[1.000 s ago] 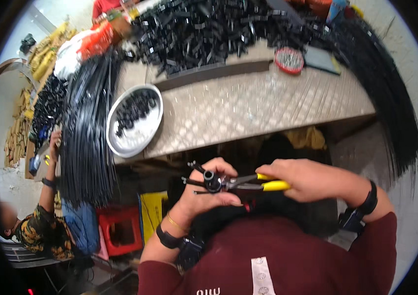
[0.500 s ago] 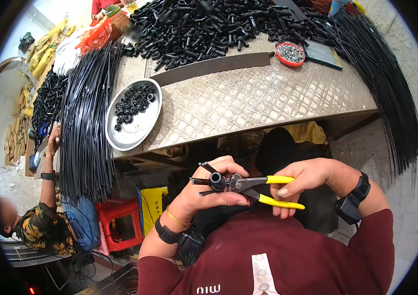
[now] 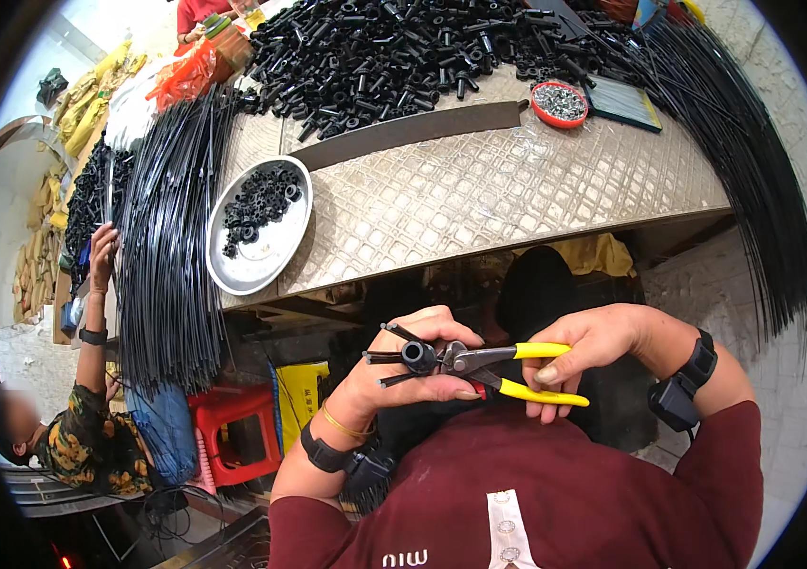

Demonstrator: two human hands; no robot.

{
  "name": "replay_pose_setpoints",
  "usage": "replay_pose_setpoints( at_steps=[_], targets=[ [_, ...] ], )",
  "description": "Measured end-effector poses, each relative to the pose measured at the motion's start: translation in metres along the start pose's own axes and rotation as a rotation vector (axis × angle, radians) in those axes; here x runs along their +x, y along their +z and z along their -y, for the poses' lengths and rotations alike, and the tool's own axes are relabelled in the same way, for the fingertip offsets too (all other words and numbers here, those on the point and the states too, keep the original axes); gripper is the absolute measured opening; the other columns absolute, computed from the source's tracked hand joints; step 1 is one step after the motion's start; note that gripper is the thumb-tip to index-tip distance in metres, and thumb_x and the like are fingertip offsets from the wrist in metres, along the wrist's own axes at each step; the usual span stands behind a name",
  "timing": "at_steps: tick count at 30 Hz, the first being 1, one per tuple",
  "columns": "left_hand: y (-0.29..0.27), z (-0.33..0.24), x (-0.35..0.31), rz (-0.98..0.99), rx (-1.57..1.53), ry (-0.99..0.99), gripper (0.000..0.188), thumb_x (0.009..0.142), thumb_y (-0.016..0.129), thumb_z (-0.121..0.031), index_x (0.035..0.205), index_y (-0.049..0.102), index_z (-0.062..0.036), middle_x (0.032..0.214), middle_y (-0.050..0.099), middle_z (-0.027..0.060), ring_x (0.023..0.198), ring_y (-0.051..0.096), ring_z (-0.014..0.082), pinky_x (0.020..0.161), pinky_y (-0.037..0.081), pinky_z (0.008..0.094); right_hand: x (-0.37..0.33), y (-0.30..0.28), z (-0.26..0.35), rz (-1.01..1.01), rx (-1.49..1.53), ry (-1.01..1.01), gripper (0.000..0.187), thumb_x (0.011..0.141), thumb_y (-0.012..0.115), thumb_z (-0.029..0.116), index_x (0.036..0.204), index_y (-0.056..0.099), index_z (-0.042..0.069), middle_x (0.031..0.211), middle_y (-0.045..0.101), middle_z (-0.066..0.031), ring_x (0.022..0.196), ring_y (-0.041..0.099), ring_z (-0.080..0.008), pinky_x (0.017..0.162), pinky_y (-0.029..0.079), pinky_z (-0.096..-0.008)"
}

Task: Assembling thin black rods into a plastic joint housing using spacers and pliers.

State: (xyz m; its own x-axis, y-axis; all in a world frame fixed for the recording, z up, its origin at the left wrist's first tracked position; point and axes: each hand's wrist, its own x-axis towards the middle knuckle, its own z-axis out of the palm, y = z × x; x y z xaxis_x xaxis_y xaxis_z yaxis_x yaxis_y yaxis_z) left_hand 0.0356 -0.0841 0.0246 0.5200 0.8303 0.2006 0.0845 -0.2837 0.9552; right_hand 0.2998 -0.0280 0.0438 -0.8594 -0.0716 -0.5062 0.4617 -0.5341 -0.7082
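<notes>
Closed around a black tubular fitting (image 3: 417,356), my left hand (image 3: 413,365) steadies it in front of my chest. Several thin black rods (image 3: 386,357) stick out from beside the fitting on its left. My right hand (image 3: 565,365) grips the yellow handles of a pair of cutting pliers (image 3: 522,365), one handle near the thumb and the other under the fingers. The pliers' metal jaws reach to the fitting's right side, next to my left fingertips. What lies between the jaws is too small to make out.
Ahead, the patterned table (image 3: 479,190) carries a heap of black fittings (image 3: 375,57), a metal bowl (image 3: 275,256) of black rings, a red bowl (image 3: 560,104) of small metal parts and a dark curved strip (image 3: 413,131). Bundles of black rods (image 3: 171,247) overhang it. A co-worker (image 3: 81,427) sits left near a red stool (image 3: 237,427).
My hands and the pliers stay almost in place, and the rods by the fitting have shifted slightly. At the left, the co-worker's hand has risen a little along the rods.
</notes>
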Motion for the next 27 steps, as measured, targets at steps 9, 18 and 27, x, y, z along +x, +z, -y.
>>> replay_pose_setpoints(
  at_steps=[9,18,27],
  targets=[
    [0.003,-0.003,0.001,0.002,0.004,0.002,0.040,0.063,0.083,-0.022,0.094,0.066,-0.0032,0.075,0.056,0.0038,0.066,0.050,0.0150,0.058,0.038,0.0276,0.001,0.003,-0.004,-0.002,0.028,-0.006,0.023,0.095,0.048,0.024,0.097,0.050,0.000,0.101,0.063,-0.0181,0.091,0.066,-0.0260,0.075,0.056,-0.0355],
    [0.003,-0.003,0.002,-0.001,-0.018,0.006,0.039,0.064,0.082,-0.023,0.093,0.066,-0.0029,0.074,0.056,0.0039,0.065,0.050,0.0150,0.058,0.038,0.0278,0.004,-0.001,-0.010,0.005,0.045,-0.030,0.022,0.095,0.049,0.021,0.103,0.049,0.001,0.099,0.064,-0.0169,0.086,0.067,-0.0248,0.074,0.056,-0.0360],
    [0.003,0.001,-0.001,-0.061,-0.032,-0.006,0.041,0.063,0.082,-0.029,0.091,0.067,-0.0024,0.074,0.057,0.0044,0.066,0.051,0.0146,0.059,0.039,0.0272,0.017,-0.003,-0.019,0.025,0.065,-0.075,0.021,0.095,0.050,0.021,0.103,0.049,0.001,0.098,0.064,-0.0170,0.084,0.067,-0.0239,0.072,0.056,-0.0349]
  ],
)
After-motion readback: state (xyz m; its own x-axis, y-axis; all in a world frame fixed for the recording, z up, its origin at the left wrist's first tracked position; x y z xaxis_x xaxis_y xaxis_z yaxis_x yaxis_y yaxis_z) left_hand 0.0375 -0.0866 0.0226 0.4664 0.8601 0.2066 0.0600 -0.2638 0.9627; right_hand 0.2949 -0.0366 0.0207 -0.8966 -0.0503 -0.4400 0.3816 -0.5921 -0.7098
